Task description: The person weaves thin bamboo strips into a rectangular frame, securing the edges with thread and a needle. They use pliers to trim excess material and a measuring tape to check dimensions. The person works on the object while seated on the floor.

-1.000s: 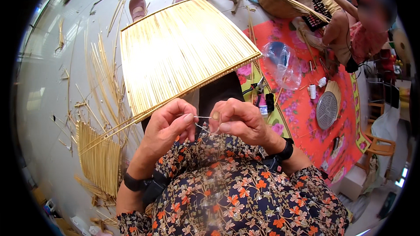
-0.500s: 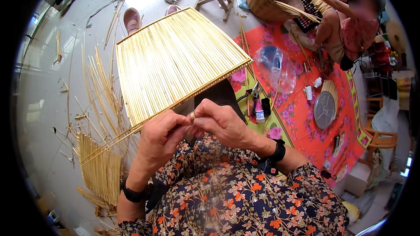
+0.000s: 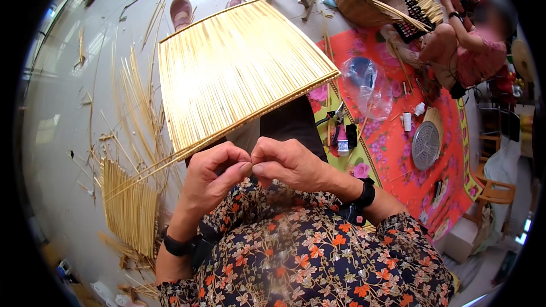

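Left hand (image 3: 215, 171) met right hand (image 3: 293, 163) near a straw panel (image 3: 244, 74)
Fingers were pinched; what they held, I could not tell

Anything pinched between the fingertips of the left hand (image 3: 215, 173) and right hand (image 3: 290, 164) is too small to tell. Ahead of the grip, the stick panel (image 3: 244, 74) hides the legs between the trousers (image 3: 289, 124) and the shoes (image 3: 181, 12). Far ahead and right of the grip, a co-worker's head (image 3: 496, 17) is blurred, and the basket (image 3: 355, 3) is cut off by the top edge. Behind the grip, the shirt (image 3: 318, 250) runs out past the lower edge.
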### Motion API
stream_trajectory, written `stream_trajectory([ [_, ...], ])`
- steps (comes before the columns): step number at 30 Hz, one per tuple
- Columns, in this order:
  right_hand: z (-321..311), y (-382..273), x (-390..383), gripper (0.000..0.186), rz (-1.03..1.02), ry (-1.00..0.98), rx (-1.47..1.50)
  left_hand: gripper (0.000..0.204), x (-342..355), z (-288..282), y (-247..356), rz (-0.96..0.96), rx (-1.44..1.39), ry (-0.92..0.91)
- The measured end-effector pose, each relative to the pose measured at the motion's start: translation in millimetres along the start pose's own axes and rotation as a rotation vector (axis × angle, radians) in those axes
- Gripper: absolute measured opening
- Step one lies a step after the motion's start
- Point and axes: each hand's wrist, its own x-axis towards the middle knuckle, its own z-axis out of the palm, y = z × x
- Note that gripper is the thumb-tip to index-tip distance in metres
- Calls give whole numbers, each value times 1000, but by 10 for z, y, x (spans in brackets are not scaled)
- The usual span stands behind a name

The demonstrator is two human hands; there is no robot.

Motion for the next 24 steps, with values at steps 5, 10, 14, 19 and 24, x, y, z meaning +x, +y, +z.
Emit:
stream_trajectory([
  [5,86,58,-14,31,165,-39,259,4,-60,-57,-107,234,254,102],
  [10,177,191,37,41,113,-27,410,3,-135,-79,-180,216,295,116],
  [14,191,240,26,27,185,-84,381,3,-178,-20,-220,109,12,137],
  [19,160,251,-22,7,280,-18,420,5,-215,-47,-356,50,-269,195],
  [24,165,230,4,17,214,80,366,2,-266,-30,-379,67,-245,275],
])
